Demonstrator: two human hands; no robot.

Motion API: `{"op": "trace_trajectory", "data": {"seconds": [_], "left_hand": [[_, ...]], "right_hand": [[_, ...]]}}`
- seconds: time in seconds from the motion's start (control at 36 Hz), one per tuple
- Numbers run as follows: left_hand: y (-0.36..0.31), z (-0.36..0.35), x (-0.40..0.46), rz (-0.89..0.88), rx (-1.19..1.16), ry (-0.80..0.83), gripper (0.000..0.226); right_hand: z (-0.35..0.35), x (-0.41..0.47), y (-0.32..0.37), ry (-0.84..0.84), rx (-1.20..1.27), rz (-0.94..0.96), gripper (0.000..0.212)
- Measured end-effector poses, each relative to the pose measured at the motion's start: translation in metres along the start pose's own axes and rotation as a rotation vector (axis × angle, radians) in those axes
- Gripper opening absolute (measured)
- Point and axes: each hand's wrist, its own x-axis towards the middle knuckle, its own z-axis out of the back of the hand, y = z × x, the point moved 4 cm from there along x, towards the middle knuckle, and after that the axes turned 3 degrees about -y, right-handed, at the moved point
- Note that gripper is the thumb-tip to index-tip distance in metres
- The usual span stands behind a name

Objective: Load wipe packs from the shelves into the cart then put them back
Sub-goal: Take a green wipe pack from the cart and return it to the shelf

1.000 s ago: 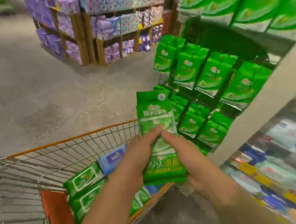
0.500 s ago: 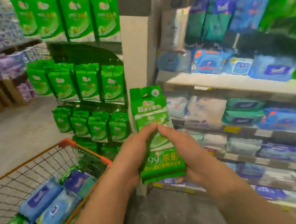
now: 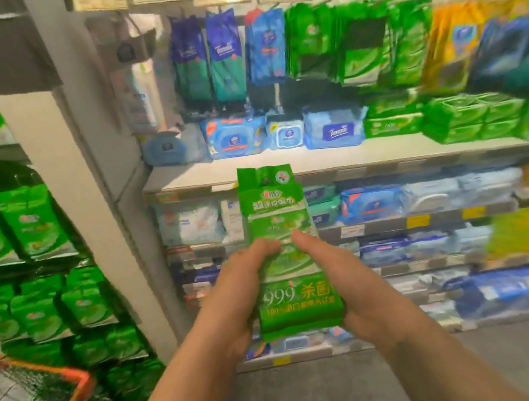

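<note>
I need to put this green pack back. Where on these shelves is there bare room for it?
Both hands, left hand and right hand, hold the green wipe pack. The upper shelf has a bare front strip before the blue packs. A dark gap opens under the hanging packs. The lower shelves look crowded, though blurred.

Beyond the hands, blue wipe packs (image 3: 283, 133) and green packs (image 3: 451, 118) are laid on the pale shelf (image 3: 319, 160); lower shelves (image 3: 398, 223) are stocked likewise.
</note>
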Motion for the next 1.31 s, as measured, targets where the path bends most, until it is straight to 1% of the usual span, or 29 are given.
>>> {"op": "trace_trajectory", "data": {"seconds": [0.08, 0.17, 0.25, 0.33, 0.39, 0.42, 0.5, 0.53, 0.67, 0.72, 0.81, 0.89, 0.92, 0.97, 1.03, 1.08, 1.19, 1.22, 1.25, 1.31], "left_hand": [[-0.002, -0.023, 0.023, -0.017, -0.018, 0.049, 0.022], [-0.009, -0.049, 0.034, -0.035, -0.078, 0.114, 0.030], [-0.010, -0.069, 0.047, -0.039, -0.122, 0.189, 0.041], [-0.017, -0.094, 0.075, -0.025, -0.113, 0.287, 0.049], [-0.022, -0.107, 0.094, -0.033, -0.088, 0.334, 0.050], [-0.024, -0.113, 0.105, -0.029, -0.095, 0.356, 0.054], [-0.034, -0.133, 0.134, -0.007, -0.129, 0.431, 0.075], [-0.036, -0.141, 0.142, 0.007, -0.145, 0.469, 0.077], [-0.049, -0.173, 0.174, 0.082, -0.218, 0.632, 0.062], [-0.052, -0.184, 0.183, 0.096, -0.201, 0.670, 0.062], [-0.057, -0.200, 0.194, 0.128, -0.195, 0.704, 0.065], [-0.057, -0.214, 0.211, 0.163, -0.206, 0.736, 0.056], [-0.056, -0.218, 0.216, 0.169, -0.212, 0.755, 0.056], [-0.054, -0.228, 0.225, 0.180, -0.233, 0.822, 0.070], [-0.055, -0.243, 0.233, 0.170, -0.212, 0.877, 0.080], [-0.057, -0.257, 0.243, 0.113, -0.142, 0.824, 0.078], [-0.064, -0.289, 0.253, 0.073, -0.089, 0.656, 0.053], [-0.066, -0.299, 0.254, 0.064, -0.085, 0.633, 0.049], [-0.068, -0.309, 0.254, 0.047, -0.080, 0.611, 0.045], [-0.070, -0.328, 0.258, 0.017, -0.056, 0.582, 0.044]], "right_hand": [[0.022, 0.003, 0.013, -0.062, 0.043, 0.010, 0.044], [0.042, 0.008, 0.028, -0.145, 0.094, 0.023, 0.041], [0.055, 0.011, 0.043, -0.166, 0.156, 0.052, 0.042], [0.077, 0.023, 0.061, -0.228, 0.158, 0.107, 0.040], [0.090, 0.032, 0.074, -0.263, 0.164, 0.127, 0.041], [0.095, 0.036, 0.080, -0.280, 0.168, 0.133, 0.041], [0.109, 0.051, 0.099, -0.338, 0.181, 0.154, 0.040], [0.113, 0.056, 0.105, -0.351, 0.189, 0.163, 0.040], [0.134, 0.075, 0.129, -0.399, 0.205, 0.208, 0.034], [0.142, 0.080, 0.136, -0.401, 0.206, 0.221, 0.035], [0.157, 0.087, 0.145, -0.423, 0.203, 0.231, 0.038], [0.174, 0.093, 0.155, -0.493, 0.131, 0.247, 0.044], [0.181, 0.095, 0.159, -0.517, 0.098, 0.254, 0.049], [0.196, 0.099, 0.166, -0.565, 0.053, 0.264, 0.057], [0.214, 0.102, 0.173, -0.605, 0.024, 0.263, 0.056], [0.230, 0.104, 0.180, -0.628, 0.012, 0.280, 0.048], [0.264, 0.108, 0.199, -0.596, 0.003, 0.313, 0.016], [0.272, 0.108, 0.205, -0.603, -0.003, 0.325, 0.012], [0.283, 0.109, 0.211, -0.589, 0.007, 0.344, 0.013], [0.300, 0.113, 0.224, -0.556, 0.016, 0.355, 0.023]]}}
